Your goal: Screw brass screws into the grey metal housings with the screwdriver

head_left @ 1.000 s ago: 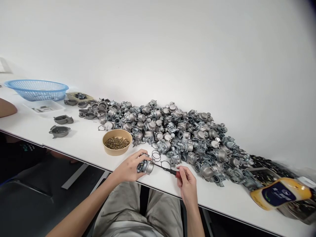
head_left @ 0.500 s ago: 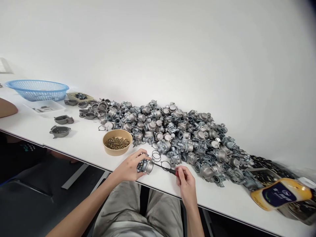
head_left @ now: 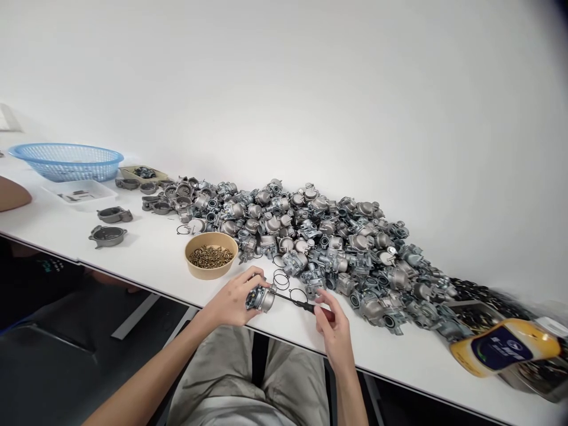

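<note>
My left hand (head_left: 235,299) is closed around a small metal carburetor (head_left: 261,299) at the table's front edge. Its round bowl faces right. A screwdriver (head_left: 305,305) with a thin shaft and a black and red handle lies level from the right, its tip at the carburetor's side. My right hand (head_left: 335,328) holds the handle between thumb and fingers, with the index finger lifted towards the pile. Thin black rubber rings (head_left: 281,279) lie on the table just behind the screwdriver. The exact spot under the tip is too small to make out.
A large pile of carburetors (head_left: 328,236) stretches along the wall. Left of my hands stands a paper bowl (head_left: 212,273) of brass-coloured screws. Metal bowl covers (head_left: 107,236), a white tray (head_left: 100,192) and a blue basket (head_left: 66,154) are further left. A yellow bottle (head_left: 506,348) lies at right.
My right hand's fingers have loosened and shifted along the screwdriver's handle, with the index finger now stretched forward. The left hand and carburetor have stayed in place.
</note>
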### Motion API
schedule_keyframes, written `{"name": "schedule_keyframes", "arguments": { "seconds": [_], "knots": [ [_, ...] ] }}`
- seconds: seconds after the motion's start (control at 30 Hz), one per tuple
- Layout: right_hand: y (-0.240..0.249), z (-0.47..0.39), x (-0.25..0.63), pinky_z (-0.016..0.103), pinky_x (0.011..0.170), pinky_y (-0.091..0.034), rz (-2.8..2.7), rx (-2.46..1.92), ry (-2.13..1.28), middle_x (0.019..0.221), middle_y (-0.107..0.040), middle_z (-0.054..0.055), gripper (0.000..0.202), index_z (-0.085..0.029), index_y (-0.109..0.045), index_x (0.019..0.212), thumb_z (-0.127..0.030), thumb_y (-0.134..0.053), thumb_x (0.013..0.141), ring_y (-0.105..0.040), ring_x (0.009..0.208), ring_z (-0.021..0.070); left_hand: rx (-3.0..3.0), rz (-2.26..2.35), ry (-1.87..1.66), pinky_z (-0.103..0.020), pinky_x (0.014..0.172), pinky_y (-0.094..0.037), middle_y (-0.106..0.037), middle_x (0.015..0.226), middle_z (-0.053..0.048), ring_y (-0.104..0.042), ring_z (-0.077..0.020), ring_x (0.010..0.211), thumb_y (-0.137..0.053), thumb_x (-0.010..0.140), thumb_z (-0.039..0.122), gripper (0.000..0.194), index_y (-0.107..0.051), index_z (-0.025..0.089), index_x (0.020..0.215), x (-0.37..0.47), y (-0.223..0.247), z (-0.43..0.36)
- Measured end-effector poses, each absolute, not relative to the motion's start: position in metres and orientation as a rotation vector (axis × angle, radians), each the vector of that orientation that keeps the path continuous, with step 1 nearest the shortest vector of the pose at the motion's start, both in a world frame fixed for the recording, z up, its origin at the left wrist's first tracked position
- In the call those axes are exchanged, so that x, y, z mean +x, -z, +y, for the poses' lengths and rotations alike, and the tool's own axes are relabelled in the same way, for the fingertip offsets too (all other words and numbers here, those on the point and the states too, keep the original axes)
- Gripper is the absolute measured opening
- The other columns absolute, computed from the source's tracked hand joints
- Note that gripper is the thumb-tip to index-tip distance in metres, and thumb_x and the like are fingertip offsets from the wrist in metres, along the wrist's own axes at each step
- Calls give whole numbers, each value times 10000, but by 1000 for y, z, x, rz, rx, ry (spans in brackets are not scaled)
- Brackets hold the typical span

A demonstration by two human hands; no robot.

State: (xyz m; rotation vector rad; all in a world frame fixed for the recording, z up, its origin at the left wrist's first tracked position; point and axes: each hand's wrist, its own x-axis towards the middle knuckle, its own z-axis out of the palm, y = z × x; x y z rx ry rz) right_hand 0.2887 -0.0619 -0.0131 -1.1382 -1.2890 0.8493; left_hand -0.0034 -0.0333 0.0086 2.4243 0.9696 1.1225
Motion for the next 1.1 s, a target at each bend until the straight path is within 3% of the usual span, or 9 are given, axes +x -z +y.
{"name": "schedule_keyframes", "arguments": {
  "seconds": [0.07, 0.23, 0.47, 0.63, 0.7, 0.8, 0.9, 1.0, 1.1],
  "knots": [
    [12, -63, 289, 196, 472, -318, -1260, -1067, -904, 994, -581, 63, 701, -263, -494, 1380, -459, -783, 772, -491, 658, 124, 2434, 976, -1115, -363, 925, -464, -506, 1250, -120, -563, -275, 1096, -746, 751, 209, 476, -538, 214, 1179, -3, -9, -33],
    [14, -61, 288, 192, 444, -251, -1142, -1192, -1033, 672, -488, 2, 653, -206, -494, 1384, -556, -670, 861, -446, 593, 136, 2430, 962, -1140, -353, 923, -465, -511, 1230, -111, -567, -265, 1089, -742, 744, 200, 470, -537, 211, 1167, -4, -9, -34],
    [14, -63, 294, 216, 484, -315, -1269, -998, -1002, 1050, -528, 56, 515, -267, -584, 1295, -425, -733, 827, -402, 607, 83, 2459, 991, -1085, -374, 915, -467, -494, 1281, -125, -561, -288, 1108, -735, 749, 201, 474, -535, 223, 1178, -4, -7, -34],
    [14, -61, 292, 205, 414, -158, -1143, -1081, -1070, 738, -497, -6, 459, -215, -613, 1195, -480, -722, 836, -227, 472, 49, 2484, 1003, -1077, -379, 921, -470, -451, 1360, -130, -558, -294, 1131, -711, 732, 154, 485, -537, 224, 1179, -5, -7, -35],
    [14, -60, 290, 207, 415, -150, -1109, -1160, -1080, 672, -502, 2, 467, -180, -628, 1146, -550, -666, 864, -242, 469, 61, 2485, 1003, -1081, -376, 919, -474, -454, 1360, -128, -565, -292, 1125, -704, 724, 141, 483, -543, 223, 1172, -5, -7, -36],
    [12, -62, 287, 211, 433, -214, -1158, -1169, -1036, 846, -590, 71, 484, -172, -632, 1150, -562, -658, 864, -336, 522, 79, 2480, 1005, -1091, -378, 920, -476, -463, 1357, -133, -560, -302, 1145, -700, 721, 141, 481, -545, 221, 1169, -5, -7, -35],
    [6, -66, 287, 216, 469, -261, -1233, -1067, -999, 1078, -558, 88, 525, -226, -594, 1252, -467, -745, 811, -382, 590, 84, 2469, 996, -1092, -384, 932, -472, -472, 1355, -137, -554, -310, 1164, -699, 724, 144, 476, -544, 221, 1167, -4, -8, -35],
    [3, -67, 287, 215, 473, -231, -1228, -1042, -1031, 954, -546, 57, 506, -217, -610, 1212, -426, -779, 783, -352, 580, 83, 2462, 971, -1090, -386, 948, -465, -483, 1342, -135, -557, -305, 1162, -698, 724, 138, 482, -541, 222, 1172, -4, -8, -35],
    [9, -62, 288, 220, 455, -184, -1178, -1150, -1054, 748, -533, 28, 443, -168, -642, 1116, -510, -704, 841, -276, 513, 74, 2453, 963, -1096, -388, 954, -461, -495, 1326, -134, -557, -301, 1159, -701, 727, 141, 476, -537, 223, 1167, -4, -9, -35]
  ]
}}
